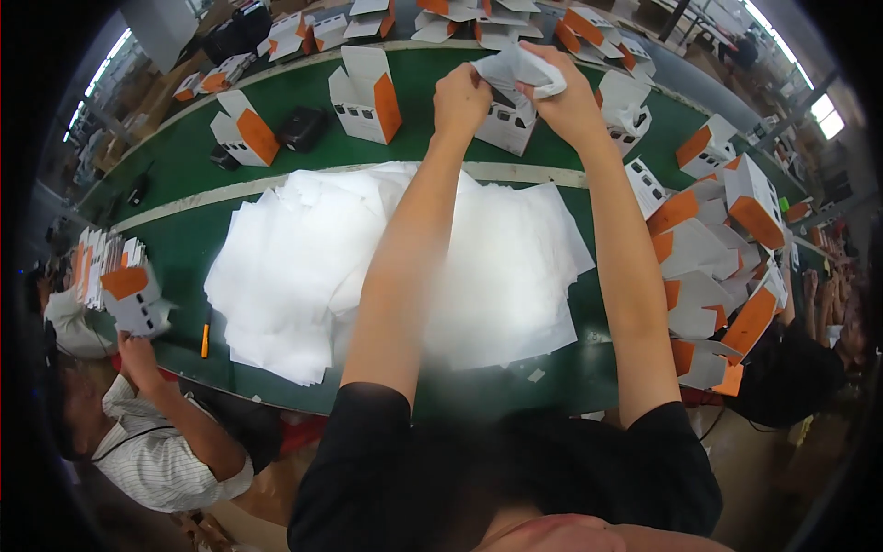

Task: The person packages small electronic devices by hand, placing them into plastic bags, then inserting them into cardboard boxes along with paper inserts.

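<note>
Both my arms reach forward over the table to an open white box. Above that box, a crumpled white wrapping sheet is gathered into a bundle; what it may hold is hidden. My right hand grips the bundle's right side. With bent fingers, my left hand pinches the bundle's left edge. Between my forearms and me lies a wide pile of thin white sheets, spread in loose layers.
Open white-and-orange boxes stand along the green belt, with a black case among them. More open boxes are heaped at right. An orange-handled tool lies left. A co-worker at left holds a carton.
</note>
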{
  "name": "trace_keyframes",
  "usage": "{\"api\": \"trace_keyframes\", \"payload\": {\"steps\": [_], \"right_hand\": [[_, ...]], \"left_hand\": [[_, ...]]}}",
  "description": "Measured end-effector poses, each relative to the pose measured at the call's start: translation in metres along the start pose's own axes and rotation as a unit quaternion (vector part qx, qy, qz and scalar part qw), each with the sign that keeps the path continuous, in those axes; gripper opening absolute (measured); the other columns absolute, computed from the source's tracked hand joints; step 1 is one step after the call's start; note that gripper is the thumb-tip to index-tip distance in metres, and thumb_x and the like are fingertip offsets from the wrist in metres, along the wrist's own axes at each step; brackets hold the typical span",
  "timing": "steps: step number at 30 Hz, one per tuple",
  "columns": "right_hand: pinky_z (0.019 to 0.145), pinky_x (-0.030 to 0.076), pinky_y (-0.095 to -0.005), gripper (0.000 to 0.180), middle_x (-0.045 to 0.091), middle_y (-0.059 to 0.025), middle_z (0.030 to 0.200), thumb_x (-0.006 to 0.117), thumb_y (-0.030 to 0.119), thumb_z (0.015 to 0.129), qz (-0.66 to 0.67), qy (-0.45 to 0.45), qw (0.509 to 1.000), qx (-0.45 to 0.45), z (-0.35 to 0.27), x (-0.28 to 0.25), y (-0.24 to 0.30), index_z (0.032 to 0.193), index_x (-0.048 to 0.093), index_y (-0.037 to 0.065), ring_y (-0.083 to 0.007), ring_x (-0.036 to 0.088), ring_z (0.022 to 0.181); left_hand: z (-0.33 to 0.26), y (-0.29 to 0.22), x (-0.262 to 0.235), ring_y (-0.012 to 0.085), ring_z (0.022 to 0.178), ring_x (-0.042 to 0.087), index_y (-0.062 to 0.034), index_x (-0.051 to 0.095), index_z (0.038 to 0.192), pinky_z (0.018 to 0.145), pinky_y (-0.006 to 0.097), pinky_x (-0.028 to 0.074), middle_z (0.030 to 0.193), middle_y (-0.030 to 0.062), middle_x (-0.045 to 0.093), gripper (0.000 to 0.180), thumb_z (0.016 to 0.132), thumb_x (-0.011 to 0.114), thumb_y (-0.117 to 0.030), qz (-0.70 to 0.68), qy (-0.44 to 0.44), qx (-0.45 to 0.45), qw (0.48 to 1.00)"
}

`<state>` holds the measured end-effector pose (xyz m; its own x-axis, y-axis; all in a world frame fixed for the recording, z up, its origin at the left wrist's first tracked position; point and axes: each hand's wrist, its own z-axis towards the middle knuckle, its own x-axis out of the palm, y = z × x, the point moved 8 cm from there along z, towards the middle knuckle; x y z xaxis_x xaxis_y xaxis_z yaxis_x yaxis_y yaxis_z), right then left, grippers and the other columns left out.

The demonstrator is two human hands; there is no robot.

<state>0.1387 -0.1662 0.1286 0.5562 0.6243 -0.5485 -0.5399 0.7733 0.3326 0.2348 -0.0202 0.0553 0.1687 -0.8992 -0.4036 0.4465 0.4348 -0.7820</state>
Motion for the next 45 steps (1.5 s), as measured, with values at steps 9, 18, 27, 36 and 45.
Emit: {"api": "trace_keyframes", "payload": {"steps": [9,18,27,36,45], "right_hand": [[0.113,0.033,-0.0575,0.05,0.053,-0.0052,0.144,0.068,0.046,0.087,-0.343,0.195,0.919,0.006,-0.034,0.048,0.006,0.13,0.067,0.02,-0.0317,0.044,0.137],[0.097,0.047,-0.0362,0.025,0.062,-0.0132,0.119,0.07,0.015,0.089,0.12,-0.268,0.931,0.219,-0.129,-0.025,-0.077,0.113,0.067,0.005,-0.0268,0.059,0.115],[0.084,0.051,-0.0289,0.028,0.068,-0.0098,0.105,0.069,0.013,0.091,0.226,-0.207,0.914,0.265,-0.101,-0.003,-0.074,0.117,0.064,0.002,-0.0167,0.065,0.093],[0.075,0.049,-0.0253,0.013,0.063,-0.0016,0.095,0.059,0.009,0.096,0.363,-0.276,0.854,0.25,-0.078,-0.063,-0.017,0.107,0.064,0.005,-0.01,0.059,0.085],[0.093,0.051,-0.0301,0.04,0.069,-0.0111,0.115,0.069,0.023,0.094,0.579,0.324,0.735,0.138,0.08,0.187,0.141,0.126,0.062,0.0,-0.0194,0.066,0.105]], "left_hand": [[-0.017,0.014,-0.004,0.0399,0.091,0.071,-0.0015,0.073,0.083,0.087,0.045,0.055,0.088,0.0212,0.073,0.017,0.079,0.066,-0.017,-0.067,-0.051,-0.121,0.989],[-0.051,-0.018,-0.003,0.0378,0.093,0.071,-0.0023,0.073,0.092,0.086,0.043,0.056,0.094,0.0209,0.074,0.028,0.083,0.073,-0.029,-0.093,0.018,-0.055,0.994],[-0.196,-0.019,-0.003,0.0378,0.088,0.071,-0.0029,0.072,0.086,0.08,0.042,0.055,0.093,0.0192,0.073,0.028,0.083,0.072,-0.031,0.187,0.353,-0.08,0.913],[-0.17,-0.022,-0.015,0.0275,0.081,0.071,0.0012,0.074,0.093,0.077,0.037,0.055,0.088,0.0175,0.074,0.03,0.081,0.065,-0.025,0.044,0.441,-0.124,0.888],[-0.188,-0.029,0.023,0.0461,0.097,0.067,0.0016,0.073,0.1,0.09,0.048,0.054,0.102,0.0299,0.07,0.041,0.082,0.063,-0.034,-0.045,0.415,-0.031,0.908]]}}
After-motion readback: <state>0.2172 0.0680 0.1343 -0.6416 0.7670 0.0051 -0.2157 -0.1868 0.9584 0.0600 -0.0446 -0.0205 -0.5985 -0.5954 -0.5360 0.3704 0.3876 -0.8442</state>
